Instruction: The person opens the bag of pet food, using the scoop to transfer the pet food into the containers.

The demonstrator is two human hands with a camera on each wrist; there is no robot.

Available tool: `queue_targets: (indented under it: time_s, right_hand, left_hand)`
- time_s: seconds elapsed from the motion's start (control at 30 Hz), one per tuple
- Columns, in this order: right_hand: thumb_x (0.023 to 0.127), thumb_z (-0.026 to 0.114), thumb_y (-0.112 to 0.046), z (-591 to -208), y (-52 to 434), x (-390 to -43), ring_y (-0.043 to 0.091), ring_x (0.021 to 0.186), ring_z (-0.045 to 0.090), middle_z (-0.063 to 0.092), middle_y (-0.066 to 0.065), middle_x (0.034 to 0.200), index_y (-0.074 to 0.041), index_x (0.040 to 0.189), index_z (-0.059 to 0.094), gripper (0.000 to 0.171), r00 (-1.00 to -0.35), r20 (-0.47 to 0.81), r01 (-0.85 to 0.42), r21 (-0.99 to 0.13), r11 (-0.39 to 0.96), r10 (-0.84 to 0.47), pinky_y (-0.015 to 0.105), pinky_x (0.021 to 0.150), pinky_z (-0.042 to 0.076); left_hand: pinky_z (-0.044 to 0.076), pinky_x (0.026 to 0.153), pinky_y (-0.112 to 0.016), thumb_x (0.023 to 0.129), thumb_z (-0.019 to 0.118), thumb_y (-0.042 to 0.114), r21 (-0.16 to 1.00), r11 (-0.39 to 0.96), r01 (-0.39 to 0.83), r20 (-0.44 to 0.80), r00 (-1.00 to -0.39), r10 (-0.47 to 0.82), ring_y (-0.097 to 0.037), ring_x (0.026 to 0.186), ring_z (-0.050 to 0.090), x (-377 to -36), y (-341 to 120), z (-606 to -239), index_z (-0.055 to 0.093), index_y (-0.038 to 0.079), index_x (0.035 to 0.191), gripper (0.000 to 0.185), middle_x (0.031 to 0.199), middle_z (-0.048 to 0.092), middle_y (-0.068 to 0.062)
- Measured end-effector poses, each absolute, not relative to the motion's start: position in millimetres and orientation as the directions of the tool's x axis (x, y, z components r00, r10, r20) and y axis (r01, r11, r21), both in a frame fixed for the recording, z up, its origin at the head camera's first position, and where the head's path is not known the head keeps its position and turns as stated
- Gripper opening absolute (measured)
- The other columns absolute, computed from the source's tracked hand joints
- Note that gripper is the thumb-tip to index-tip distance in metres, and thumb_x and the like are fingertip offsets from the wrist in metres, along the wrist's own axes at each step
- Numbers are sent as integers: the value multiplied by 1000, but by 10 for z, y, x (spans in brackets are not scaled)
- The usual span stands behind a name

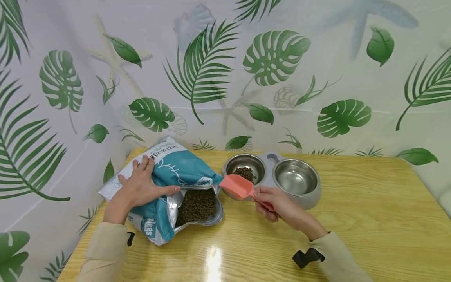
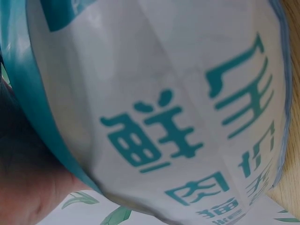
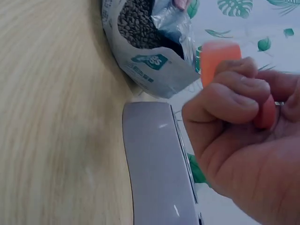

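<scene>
A teal and white pet food bag (image 1: 183, 162) lies on its side at the left, its silvery mouth showing brown kibble (image 1: 197, 205). My left hand (image 1: 141, 186) rests on the bag with fingers spread, the thumb lying along the edge of the mouth. In the left wrist view, the bag's printed side (image 2: 187, 93) hides most of that hand. My right hand (image 1: 273, 203) grips the handle of a coral-pink scoop (image 1: 237, 186). The scoop's pan overlaps the front rim of the left steel bowl (image 1: 260, 162), which has a small heap of kibble (image 1: 244, 172) in it.
A second steel bowl (image 1: 296, 178), with no kibble in it, sits to the right in the same grey double-bowl stand (image 1: 267, 176). Both stand on a wood-grain table (image 1: 370, 211). Behind hangs a leaf-print cloth (image 1: 218, 78).
</scene>
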State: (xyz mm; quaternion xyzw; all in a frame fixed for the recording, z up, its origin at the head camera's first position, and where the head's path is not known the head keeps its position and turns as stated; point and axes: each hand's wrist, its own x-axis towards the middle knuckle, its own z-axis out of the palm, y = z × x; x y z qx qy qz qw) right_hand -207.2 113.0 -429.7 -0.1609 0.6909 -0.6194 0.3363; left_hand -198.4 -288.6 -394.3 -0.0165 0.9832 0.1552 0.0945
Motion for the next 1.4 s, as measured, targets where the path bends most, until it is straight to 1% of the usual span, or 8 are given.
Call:
queue_targets:
  time_s: [0.1, 0.2, 0.37, 0.6, 0.73, 1.07, 1.23, 1.4]
  right_hand:
    - [111, 43, -29, -4319, 1099, -2013, 8, 47, 30, 42, -2, 65, -2, 97, 52, 32, -651, -267, 165, -963, 211, -710, 22, 46, 28]
    - [111, 42, -26, -4343, 1033, -1948, 8, 47, 26, 38, -3, 64, 3, 104, 54, 32, -621, -290, 136, -955, 265, -728, 23, 45, 24]
    - [111, 39, -18, -4389, 885, -1840, 10, 45, 22, 33, -4, 59, 7, 110, 57, 31, -611, -327, 87, -933, 349, -721, 25, 44, 22]
    - [111, 42, -24, -4417, 715, -1737, 10, 45, 21, 35, -4, 59, 4, 105, 60, 34, -643, -364, 113, -915, 387, -674, 25, 43, 22]
    - [111, 41, -25, -4422, 661, -1724, 9, 43, 19, 33, -5, 56, 4, 103, 60, 35, -638, -392, 194, -915, 354, -662, 23, 40, 19]
    - [108, 43, -26, -4489, 504, -1708, 2, 38, 18, 27, -9, 50, -4, 92, 55, 30, -544, -451, 488, -856, 171, -708, 19, 36, 15]
    - [109, 42, -27, -4559, 411, -1681, 2, 38, 21, 33, -9, 53, -8, 93, 54, 28, -522, -437, 544, -832, 108, -732, 19, 38, 18]
    - [111, 39, -28, -4599, 310, -1634, 4, 41, 23, 35, -6, 57, -6, 98, 54, 29, -558, -434, 529, -843, 100, -707, 19, 40, 21]
  left_hand:
    - [-1, 103, -91, 77, 59, 88, 302, 951, -60, -188, -982, -2, -58, 153, -7, -1985, -2885, -3945, 3, -3, 163, 138, 170, -2, -29]
    - [-1, 104, -91, 77, 59, 88, 304, 951, -59, -187, -982, -1, -57, 154, -8, -1986, -2884, -3948, 4, -3, 163, 137, 170, -2, -29]
    - [-2, 104, -91, 77, 60, 87, 310, 949, -58, -183, -983, 0, -57, 154, -8, -1981, -2883, -3954, 3, -4, 163, 138, 170, -3, -29]
    - [-2, 104, -91, 77, 59, 87, 304, 951, -61, -184, -983, -4, -57, 154, -7, -1984, -2887, -3959, 3, -4, 163, 138, 170, -3, -29]
    - [-1, 104, -91, 77, 60, 87, 304, 951, -60, -182, -983, -4, -57, 154, -7, -1978, -2881, -3955, 4, -4, 163, 137, 170, -2, -29]
    - [1, 104, -91, 78, 59, 87, 294, 954, -55, -178, -984, -2, -58, 154, -5, -1967, -2879, -3941, 5, -3, 163, 136, 170, 0, -29]
    - [0, 104, -91, 77, 59, 87, 295, 954, -58, -184, -983, -3, -58, 154, -6, -1968, -2880, -3948, 4, -3, 163, 136, 170, -1, -29]
    - [-2, 104, -90, 77, 59, 87, 296, 953, -60, -189, -982, -3, -57, 154, -7, -1975, -2892, -3957, 3, -3, 163, 137, 170, -2, -29]
